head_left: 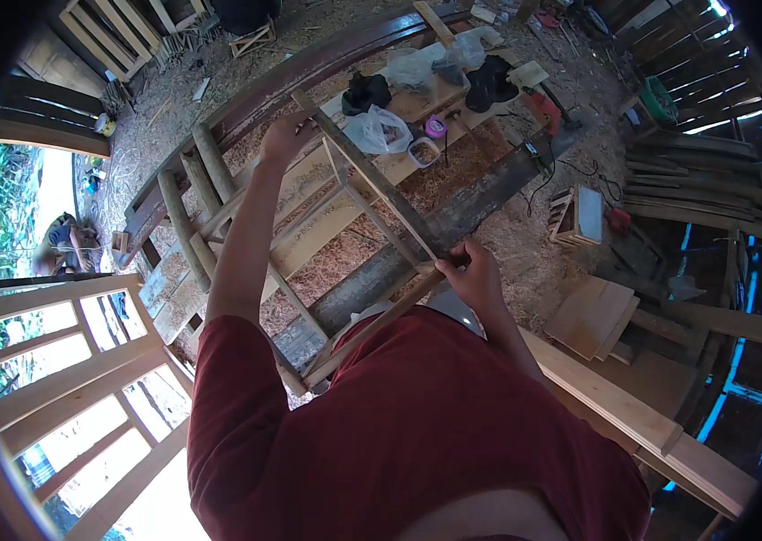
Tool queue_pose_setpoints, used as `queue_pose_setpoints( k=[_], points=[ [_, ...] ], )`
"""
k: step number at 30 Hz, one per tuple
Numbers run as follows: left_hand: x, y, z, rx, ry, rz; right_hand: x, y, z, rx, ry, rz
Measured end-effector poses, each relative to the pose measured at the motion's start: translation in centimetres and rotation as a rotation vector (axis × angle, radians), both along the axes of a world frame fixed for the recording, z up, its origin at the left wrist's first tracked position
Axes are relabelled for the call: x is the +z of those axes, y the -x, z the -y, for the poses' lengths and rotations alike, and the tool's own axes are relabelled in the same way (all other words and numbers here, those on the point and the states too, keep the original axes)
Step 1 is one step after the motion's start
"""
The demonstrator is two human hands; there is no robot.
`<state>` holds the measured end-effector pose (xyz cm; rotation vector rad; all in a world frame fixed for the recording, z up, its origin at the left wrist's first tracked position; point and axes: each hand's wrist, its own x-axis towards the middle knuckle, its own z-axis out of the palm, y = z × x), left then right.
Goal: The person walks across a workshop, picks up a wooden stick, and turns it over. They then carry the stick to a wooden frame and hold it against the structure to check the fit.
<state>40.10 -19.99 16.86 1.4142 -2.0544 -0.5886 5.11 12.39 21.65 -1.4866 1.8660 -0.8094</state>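
A wooden frame (pixel 370 171) of thin bars lies slanted in front of my body, over a workbench strewn with shavings. My left hand (pixel 288 137) is at the far upper end of its long bar, with the fingers bent round the wood. Near the bar's close end, my right hand (pixel 471 270) pinches the frame's corner between thumb and fingers. The frame's lower corner rests close to my shirt. Beyond the long bar are a clear plastic bag (pixel 377 131), a purple round object (pixel 436 126) and a small tub (pixel 423 152).
Round poles (pixel 184 216) lie at the left of the bench. Black bags (pixel 491 83) sit at its back. A slatted wooden structure (pixel 83 361) stands at left, planks (pixel 606 392) at right. A person (pixel 70 245) crouches outside at far left.
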Motion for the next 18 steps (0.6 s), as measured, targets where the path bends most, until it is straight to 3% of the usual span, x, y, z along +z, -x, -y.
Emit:
queue_pose_setpoints(
  k=[6, 18],
  points=[
    [-1.5, -0.3, 0.7, 0.010, 0.019, -0.077, 0.4, -0.3, -0.1, 0.018, 0.046, -0.033],
    [-0.9, -0.2, 0.8, 0.038, 0.066, 0.114, 0.8, -0.2, 0.2, -0.002, -0.026, -0.025]
  ],
)
